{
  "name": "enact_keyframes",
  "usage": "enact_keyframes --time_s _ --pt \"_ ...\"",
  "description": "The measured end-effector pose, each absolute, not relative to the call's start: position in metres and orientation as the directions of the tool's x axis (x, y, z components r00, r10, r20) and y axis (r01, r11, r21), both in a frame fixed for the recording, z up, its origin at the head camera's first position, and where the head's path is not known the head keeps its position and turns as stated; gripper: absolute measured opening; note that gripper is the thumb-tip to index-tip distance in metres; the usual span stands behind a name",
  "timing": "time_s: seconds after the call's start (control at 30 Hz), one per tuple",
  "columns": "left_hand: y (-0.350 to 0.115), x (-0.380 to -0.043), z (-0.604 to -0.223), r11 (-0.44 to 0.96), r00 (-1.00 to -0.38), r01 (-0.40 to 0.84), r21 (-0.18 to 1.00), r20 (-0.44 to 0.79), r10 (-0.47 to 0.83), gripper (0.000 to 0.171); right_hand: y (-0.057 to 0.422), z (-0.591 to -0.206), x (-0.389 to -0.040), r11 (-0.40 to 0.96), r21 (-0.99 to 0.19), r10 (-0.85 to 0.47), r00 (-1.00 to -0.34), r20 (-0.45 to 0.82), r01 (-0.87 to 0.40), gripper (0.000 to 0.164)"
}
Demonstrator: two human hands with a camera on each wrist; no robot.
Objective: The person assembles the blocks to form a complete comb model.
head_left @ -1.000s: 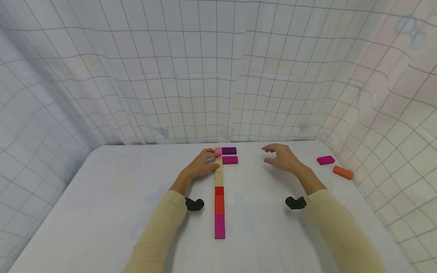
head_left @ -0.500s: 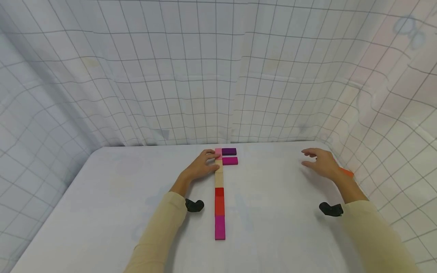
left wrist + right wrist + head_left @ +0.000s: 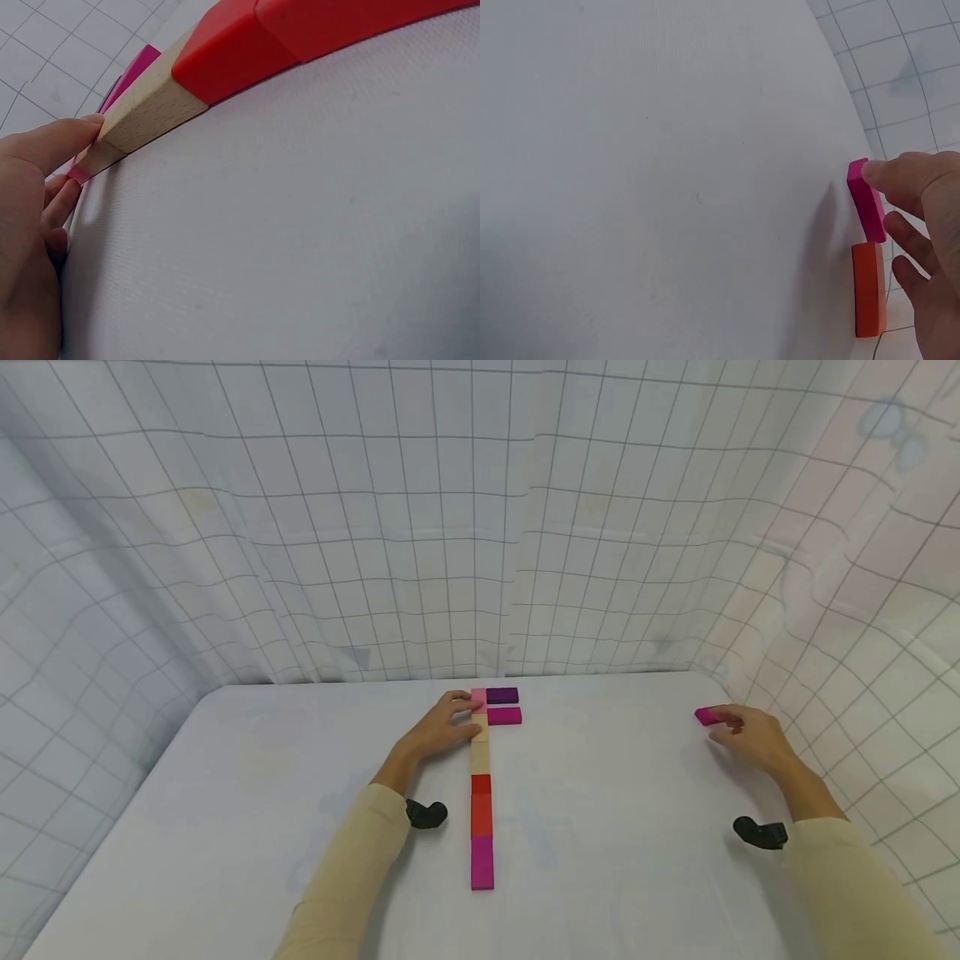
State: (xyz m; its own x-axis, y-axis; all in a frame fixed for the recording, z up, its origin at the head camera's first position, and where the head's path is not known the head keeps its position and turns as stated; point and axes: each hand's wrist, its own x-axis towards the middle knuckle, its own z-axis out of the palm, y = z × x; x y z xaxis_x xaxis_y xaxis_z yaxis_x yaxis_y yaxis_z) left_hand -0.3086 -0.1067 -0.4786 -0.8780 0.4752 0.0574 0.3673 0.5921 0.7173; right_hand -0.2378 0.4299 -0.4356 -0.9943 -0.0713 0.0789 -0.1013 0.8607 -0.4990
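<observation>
Beside the far end of a long row of blocks, my left hand (image 3: 442,725) touches the pink block (image 3: 478,695) and a plain wooden block (image 3: 480,758) with relaxed fingers. In the left wrist view, the thumb (image 3: 71,139) lies against the wood. My right hand (image 3: 753,739) is at a magenta block (image 3: 705,717) near the table's right edge. One finger overlaps that block, while the thumb appears apart from it in the head view. An orange block (image 3: 867,292) lies next to the magenta one in the right wrist view; the hand hides it from the head view.
Nearer along the row come red blocks (image 3: 482,814) and a magenta-purple block (image 3: 482,862). Right of its far end lie a dark purple block (image 3: 502,696) and another magenta block (image 3: 505,717). A gridded curtain (image 3: 480,527) surrounds the white table (image 3: 600,860).
My right hand has travelled right across the table, from right of the row to the magenta block at the edge. The left hand has stayed at the row.
</observation>
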Motion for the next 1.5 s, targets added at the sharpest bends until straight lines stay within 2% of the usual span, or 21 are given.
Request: enact_keyframes --time_s 0.27,0.47,0.67,0.97,1.2,1.5 --pt "-0.106 -0.31 -0.48 0.593 -0.878 0.372 0.713 0.064 0.474 0.055 0.444 -0.445 -0.237 0.868 -0.493 -0.028 -0.997 0.065 -0.057 0.042" --pt "-0.107 -0.309 -0.48 0.592 -0.879 0.371 0.715 0.066 0.472 0.054 0.447 -0.452 -0.24 0.865 -0.493 -0.043 -0.992 0.117 -0.096 0.037" --pt "-0.107 -0.307 -0.48 0.596 -0.885 0.355 0.72 0.054 0.462 0.054 0.446 -0.458 -0.24 0.886 -0.446 -0.053 -0.984 0.169 -0.124 0.04" --pt "-0.106 -0.307 -0.481 0.597 -0.887 0.356 0.719 0.059 0.458 0.055 0.434 -0.453 -0.237 0.855 -0.513 -0.068 -0.997 0.031 -0.074 0.047" --pt "-0.106 -0.307 -0.478 0.606 -0.889 0.344 0.717 0.042 0.456 0.055 0.44 -0.445 -0.235 0.875 -0.484 -0.077 -0.994 -0.073 -0.032 0.047" --pt "-0.106 -0.306 -0.477 0.598 -0.885 0.354 0.719 0.051 0.464 0.055 0.444 -0.45 -0.234 0.804 -0.594 -0.109 -0.989 -0.101 -0.027 0.054"
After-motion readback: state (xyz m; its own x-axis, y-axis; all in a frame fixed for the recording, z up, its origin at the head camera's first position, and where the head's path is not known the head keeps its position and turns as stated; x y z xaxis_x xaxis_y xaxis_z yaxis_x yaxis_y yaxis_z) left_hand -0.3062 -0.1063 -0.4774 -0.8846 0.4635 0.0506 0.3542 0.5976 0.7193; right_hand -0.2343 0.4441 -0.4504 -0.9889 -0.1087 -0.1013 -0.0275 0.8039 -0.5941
